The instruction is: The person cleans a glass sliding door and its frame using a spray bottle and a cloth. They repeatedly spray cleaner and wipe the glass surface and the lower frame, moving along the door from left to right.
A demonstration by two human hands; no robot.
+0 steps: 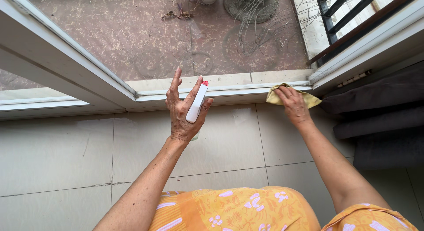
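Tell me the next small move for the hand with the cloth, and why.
Probably slide the right hand leftward, dragging the yellow cloth along the white door track. The cloth is bunched at the track's right end by the frame corner, with the rest of the track lying to its left, and the left hand holds the spray bottle raised above that stretch.

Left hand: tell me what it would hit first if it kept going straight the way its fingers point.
The left hand, holding a white spray bottle, points up the picture toward the window. It would likely meet the white window frame first, then the glass behind it, though depth is hard to judge here.
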